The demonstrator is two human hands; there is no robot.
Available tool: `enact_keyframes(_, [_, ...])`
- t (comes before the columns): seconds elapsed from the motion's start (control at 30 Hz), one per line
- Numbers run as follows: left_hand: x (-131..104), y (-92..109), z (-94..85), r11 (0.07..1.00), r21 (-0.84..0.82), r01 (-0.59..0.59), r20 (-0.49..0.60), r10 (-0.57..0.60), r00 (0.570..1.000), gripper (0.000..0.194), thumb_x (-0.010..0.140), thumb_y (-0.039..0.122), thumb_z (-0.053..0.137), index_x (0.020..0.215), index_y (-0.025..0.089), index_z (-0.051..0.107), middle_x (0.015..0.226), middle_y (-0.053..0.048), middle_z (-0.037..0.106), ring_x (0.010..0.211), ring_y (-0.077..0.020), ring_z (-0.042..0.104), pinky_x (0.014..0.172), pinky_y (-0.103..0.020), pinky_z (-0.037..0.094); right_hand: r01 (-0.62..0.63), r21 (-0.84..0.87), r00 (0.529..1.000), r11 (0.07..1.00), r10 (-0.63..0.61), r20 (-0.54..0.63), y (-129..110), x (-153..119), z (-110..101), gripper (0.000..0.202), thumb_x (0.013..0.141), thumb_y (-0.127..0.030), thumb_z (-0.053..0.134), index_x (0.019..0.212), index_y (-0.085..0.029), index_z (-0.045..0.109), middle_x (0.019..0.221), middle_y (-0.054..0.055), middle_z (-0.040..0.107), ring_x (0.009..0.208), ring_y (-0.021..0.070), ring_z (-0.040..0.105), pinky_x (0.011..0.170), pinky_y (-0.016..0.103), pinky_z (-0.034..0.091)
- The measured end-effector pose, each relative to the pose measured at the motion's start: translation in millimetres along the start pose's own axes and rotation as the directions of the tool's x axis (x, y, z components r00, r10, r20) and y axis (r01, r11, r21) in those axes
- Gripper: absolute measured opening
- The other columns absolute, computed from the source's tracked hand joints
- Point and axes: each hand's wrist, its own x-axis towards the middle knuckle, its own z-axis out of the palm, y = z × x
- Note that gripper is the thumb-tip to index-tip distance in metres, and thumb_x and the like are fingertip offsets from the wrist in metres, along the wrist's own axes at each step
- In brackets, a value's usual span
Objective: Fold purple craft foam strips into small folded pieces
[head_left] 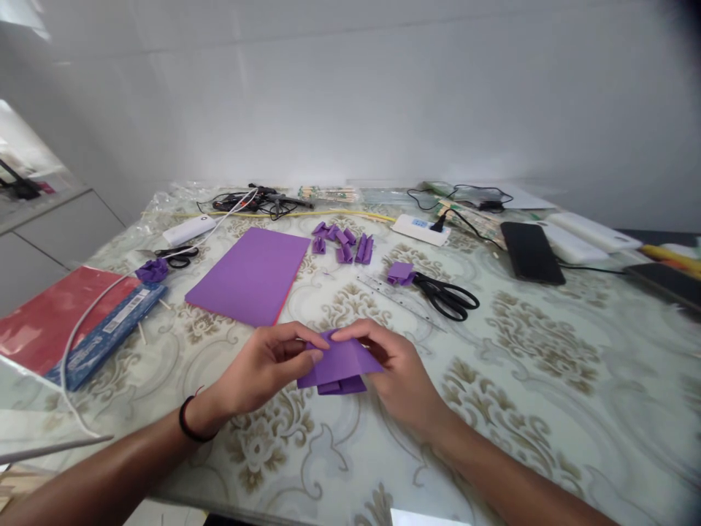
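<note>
A pale, floral-patterned tabletop [482, 438] fills most of the frame. At the left edge lies a red packet with a blue band [60, 314]; upper left of center, a stack of purple paper sheets [252, 274], with red showing beneath its edge.

Two bare hands meet at center. The left hand [263, 369] pinches the left side of a folded purple paper [339, 358] between thumb and fingers; the right hand [399, 372] grips its right side, fingertips on the top edge. A looser fold hangs below the upper layer. That lower layer could slip out or the crease set crooked, I judge, if either pinch eases or the two sides are pressed unevenly; pulling the hands apart could tear the thin paper. The paper lies directly between the hands, touched by both, near the front of the tabletop.

Right of the upper center is a black smartphone [532, 252]. Nearer the middle, black-handled scissors [424, 281] have their blades hidden by a small folded purple piece [401, 273], beside a clear ruler [402, 301]. Smallest are several folded purple strips [364, 249] clustered above center, and a crumpled purple scrap [152, 270] at left.
</note>
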Motion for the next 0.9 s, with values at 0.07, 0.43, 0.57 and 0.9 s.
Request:
enact_keyframes(0.07, [2.6,-4.4,-2.8,0.999,0.031,0.009,-0.016,-0.009,1.0,0.015,0.091,0.03,0.07,0.097,0.018,0.075,0.068,0.001,0.06,0.054,-0.0082,0.042,0.05,-0.019,0.031,-0.022,-0.018,0.997,1.0,0.023,0.07,1.0,4.6,-3.8,0.038,0.077,-0.006,0.055,0.105,-0.025,0.075,0.101,0.003,0.075,0.093,0.02,0.071,0.08,0.031,0.058])
enact_keyframes(0.43, [6.8,-19.0,-13.6,0.969,0.231,-0.088,-0.096,0.112,0.989,0.016,0.094,0.028,0.066,0.106,0.017,0.072,0.087,-0.005,0.072,0.076,-0.0154,0.065,0.065,-0.023,0.048,-0.156,0.121,0.959,0.98,0.121,0.257,5.9,10.7,-17.9,0.04,0.093,-0.032,0.06,0.132,-0.023,0.061,0.114,0.008,0.068,0.106,0.0227,0.065,0.09,0.036,0.054])
enact_keyframes(0.57, [5.0,-16.8,-9.5,0.97,0.225,-0.089,-0.058,0.105,0.993,0.023,0.095,0.026,0.067,0.118,0.019,0.068,0.1,-0.006,0.076,0.089,-0.0177,0.071,0.076,-0.026,0.054,-0.154,-0.119,0.978,0.981,0.169,0.125,8.0,9.9,-10.8,0.026,0.095,-0.045,0.063,0.093,-0.019,0.066,0.075,-0.001,0.056,0.07,0.0153,0.055,0.065,0.027,0.048])
enact_keyframes(0.9, [8.5,-10.1,-12.3,0.994,0.089,0.069,-0.043,-0.066,0.997,0.026,0.092,0.039,0.072,0.102,0.016,0.075,0.084,-0.005,0.076,0.068,-0.0142,0.064,0.06,-0.023,0.045,-0.159,-0.116,0.977,0.98,0.173,0.126,8.0,7.1,-8.4,0.034,0.094,-0.044,0.063,0.074,-0.02,0.053,0.068,-0.004,0.043,0.063,0.0126,0.042,0.057,0.025,0.037])
